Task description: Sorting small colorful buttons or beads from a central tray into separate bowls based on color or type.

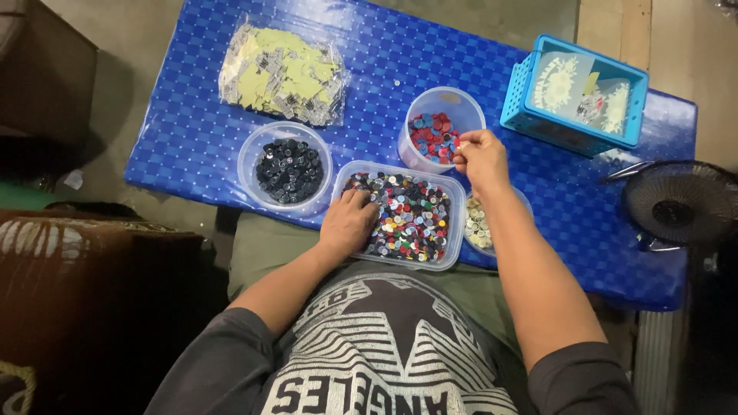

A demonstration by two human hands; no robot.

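left hand in mixed-button tray | right hand over red-button cup

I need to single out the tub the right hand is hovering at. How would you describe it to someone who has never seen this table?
Start at the blue checked table and find the rectangular tray of mixed buttons at its near edge. Just beyond the tray's far right corner stands a round clear tub, with the right hand at its rim. Unlike the neighbouring round tub of black buttons, it holds red and blue ones.
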